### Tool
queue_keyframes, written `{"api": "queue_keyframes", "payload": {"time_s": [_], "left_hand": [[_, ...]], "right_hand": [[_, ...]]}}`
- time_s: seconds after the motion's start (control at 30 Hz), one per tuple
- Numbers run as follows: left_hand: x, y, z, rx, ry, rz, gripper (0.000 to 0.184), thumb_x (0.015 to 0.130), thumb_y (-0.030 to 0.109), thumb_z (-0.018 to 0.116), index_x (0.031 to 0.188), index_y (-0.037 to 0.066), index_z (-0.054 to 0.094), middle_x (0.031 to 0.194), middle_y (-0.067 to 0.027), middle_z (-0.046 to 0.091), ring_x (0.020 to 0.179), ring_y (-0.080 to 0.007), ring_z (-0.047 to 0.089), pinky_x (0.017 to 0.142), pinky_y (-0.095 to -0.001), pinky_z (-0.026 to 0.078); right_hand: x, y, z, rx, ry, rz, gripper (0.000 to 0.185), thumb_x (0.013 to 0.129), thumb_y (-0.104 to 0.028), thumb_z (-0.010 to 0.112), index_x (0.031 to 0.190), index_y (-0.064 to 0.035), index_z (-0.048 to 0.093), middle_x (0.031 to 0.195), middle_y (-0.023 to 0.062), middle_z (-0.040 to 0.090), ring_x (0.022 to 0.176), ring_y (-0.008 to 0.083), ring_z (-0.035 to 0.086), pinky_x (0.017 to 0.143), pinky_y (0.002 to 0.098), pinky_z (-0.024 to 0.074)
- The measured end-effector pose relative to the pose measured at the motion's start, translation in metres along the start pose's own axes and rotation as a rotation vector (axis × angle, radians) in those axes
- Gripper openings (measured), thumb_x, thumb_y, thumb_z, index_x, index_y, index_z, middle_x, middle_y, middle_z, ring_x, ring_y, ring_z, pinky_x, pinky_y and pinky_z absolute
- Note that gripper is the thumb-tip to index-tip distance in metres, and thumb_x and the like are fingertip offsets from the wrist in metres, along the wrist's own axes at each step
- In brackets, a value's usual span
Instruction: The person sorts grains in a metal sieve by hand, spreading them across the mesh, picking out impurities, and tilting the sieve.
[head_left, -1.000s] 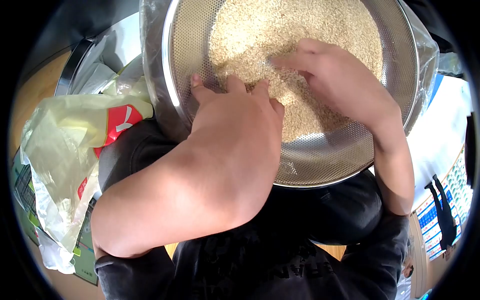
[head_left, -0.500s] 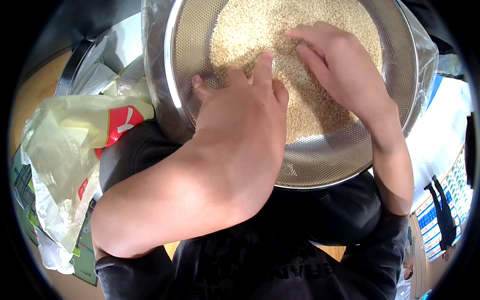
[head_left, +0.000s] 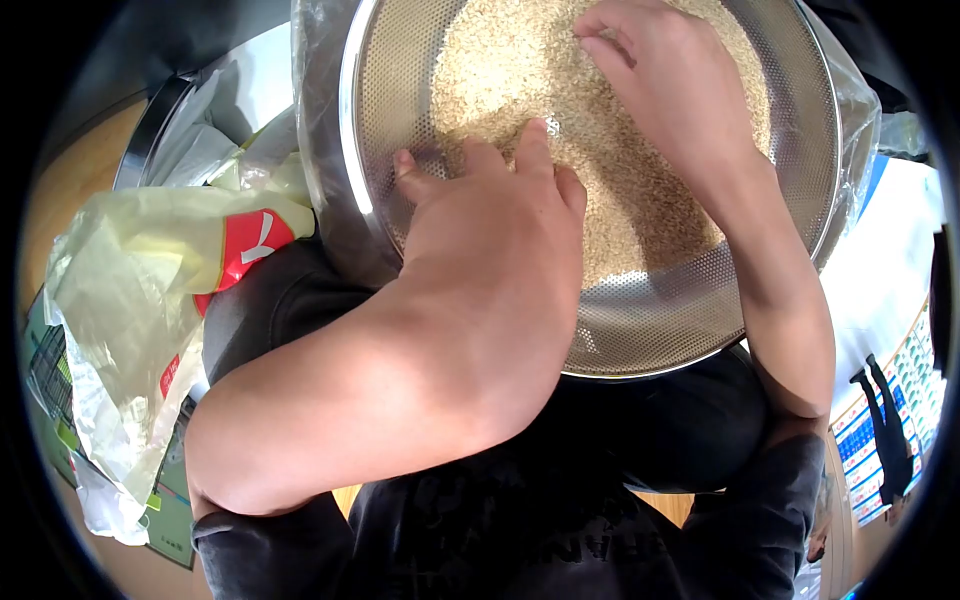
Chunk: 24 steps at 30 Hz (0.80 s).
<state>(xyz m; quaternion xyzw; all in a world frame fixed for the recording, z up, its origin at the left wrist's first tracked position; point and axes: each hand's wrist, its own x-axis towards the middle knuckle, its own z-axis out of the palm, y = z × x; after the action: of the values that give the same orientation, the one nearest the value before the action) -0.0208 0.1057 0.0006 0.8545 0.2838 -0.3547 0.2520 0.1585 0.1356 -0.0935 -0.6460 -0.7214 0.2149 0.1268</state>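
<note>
Within one perforated metal basin [head_left: 390, 90] lies one bed of grain [head_left: 490, 80], its kernels too numerous to count. Two hands are shown: the left hand [head_left: 490, 220] has fingers spread wide at the grain, beside one small shiny piece [head_left: 552, 126]; the right hand [head_left: 675, 85] has fingers narrowed, any contents indeterminable. The step in hand appears to be working the grain manually; the next move seems to call for light fingertip control.
</note>
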Motion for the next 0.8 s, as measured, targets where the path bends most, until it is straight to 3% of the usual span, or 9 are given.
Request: {"api": "queue_keyframes", "payload": {"time_s": [0.33, 0.8], "left_hand": [[-0.0007, -0.0011, 0.0029, 0.067, 0.025, 0.041, 0.100, 0.076, 0.024, 0.083, 0.154, -0.015, 0.034, 0.161, -0.0370, 0.030, 0.140, -0.0503, 0.045, 0.106, -0.0682, 0.047], [-0.0004, -0.0020, -0.0017, 0.067, 0.005, 0.064, 0.096, 0.081, 0.026, 0.080, 0.153, -0.017, 0.033, 0.160, -0.0383, 0.030, 0.139, -0.0523, 0.046, 0.104, -0.0679, 0.049]], "right_hand": [[0.0032, 0.0056, 0.0054, -0.008, -0.046, 0.026, 0.013, 0.091, -0.009, 0.069, 0.092, -0.0018, 0.079, 0.094, 0.0155, 0.077, 0.078, 0.0281, 0.074, 0.077, 0.0399, 0.0613], [0.0037, -0.0005, 0.0008, -0.019, -0.025, 0.023, 0.012, 0.087, -0.010, 0.065, 0.085, -0.0016, 0.072, 0.085, 0.0190, 0.073, 0.074, 0.0339, 0.071, 0.071, 0.0448, 0.0587]]}}
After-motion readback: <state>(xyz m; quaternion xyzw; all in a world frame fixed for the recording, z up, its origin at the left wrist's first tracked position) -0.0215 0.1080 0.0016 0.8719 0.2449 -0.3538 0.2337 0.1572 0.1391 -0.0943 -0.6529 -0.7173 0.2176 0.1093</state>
